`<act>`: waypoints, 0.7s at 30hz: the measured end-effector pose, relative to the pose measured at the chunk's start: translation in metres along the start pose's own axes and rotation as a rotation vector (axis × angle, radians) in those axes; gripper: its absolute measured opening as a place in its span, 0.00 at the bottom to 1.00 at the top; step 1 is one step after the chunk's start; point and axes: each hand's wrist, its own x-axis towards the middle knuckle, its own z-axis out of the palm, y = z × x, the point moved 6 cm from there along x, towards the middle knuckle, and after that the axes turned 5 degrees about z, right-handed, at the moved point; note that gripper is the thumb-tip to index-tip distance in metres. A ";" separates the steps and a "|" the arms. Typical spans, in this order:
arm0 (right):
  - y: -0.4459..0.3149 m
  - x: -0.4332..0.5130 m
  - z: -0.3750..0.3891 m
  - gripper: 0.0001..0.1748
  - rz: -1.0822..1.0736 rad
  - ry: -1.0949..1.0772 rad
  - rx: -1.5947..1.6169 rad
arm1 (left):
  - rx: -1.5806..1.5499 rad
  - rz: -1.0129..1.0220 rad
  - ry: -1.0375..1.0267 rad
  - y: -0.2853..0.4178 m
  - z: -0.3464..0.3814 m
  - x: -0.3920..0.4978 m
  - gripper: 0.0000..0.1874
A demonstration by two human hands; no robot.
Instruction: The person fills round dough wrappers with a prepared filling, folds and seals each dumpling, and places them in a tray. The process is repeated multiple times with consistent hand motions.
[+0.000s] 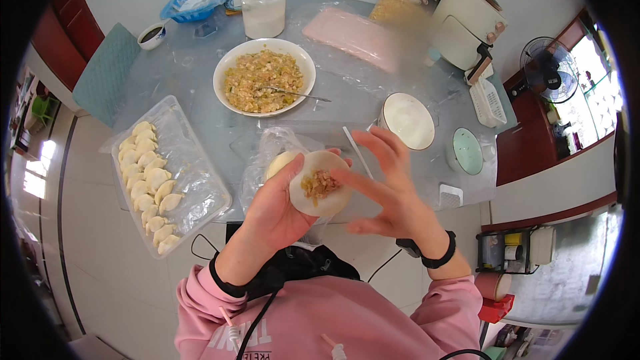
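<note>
My left hand (272,207) holds a round dumpling wrapper (330,205) flat on its palm and fingers, with a small heap of filling (320,184) in the middle. My right hand (387,185) hovers at the wrapper's right side, fingers spread, holding nothing; one fingertip is close to the filling, and whether it touches cannot be told. Behind my left hand, a stack of pale wrappers (280,164) lies partly hidden on a clear plastic bag (272,140). A white bowl of filling (264,82) with a metal spoon (300,94) stands farther back. Folded dumplings (145,170) lie in rows on a plastic tray (212,185) at left.
Right of centre stand a white bowl (409,121) and a green bowl (466,151). A lidded jar (263,7), a bowl of dark liquid (151,36), a blue basket (197,2) and a pink packet (350,37) are farther back. An air fryer (462,25) stands at the back right.
</note>
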 end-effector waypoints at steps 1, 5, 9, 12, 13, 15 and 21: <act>-0.002 -0.005 -0.007 0.34 -0.016 0.018 0.010 | -0.002 -0.010 -0.019 -0.001 0.001 0.001 0.26; -0.008 -0.015 -0.001 0.30 -0.087 -0.043 0.072 | -0.001 -0.071 0.004 -0.009 0.002 0.004 0.25; 0.002 -0.016 0.014 0.30 -0.022 -0.037 0.065 | -0.037 -0.140 0.111 -0.024 -0.002 0.003 0.24; 0.009 -0.018 0.016 0.29 0.000 -0.036 0.089 | -0.068 -0.147 0.049 -0.027 0.000 0.007 0.25; 0.008 -0.019 0.013 0.29 -0.031 -0.001 0.116 | -0.062 -0.156 0.059 -0.028 -0.001 0.008 0.25; 0.009 -0.022 0.012 0.29 -0.036 -0.049 0.163 | -0.076 -0.119 0.034 -0.028 0.001 0.010 0.25; 0.021 -0.029 0.012 0.27 0.096 -0.023 0.181 | -0.043 -0.150 0.034 -0.036 0.014 0.015 0.27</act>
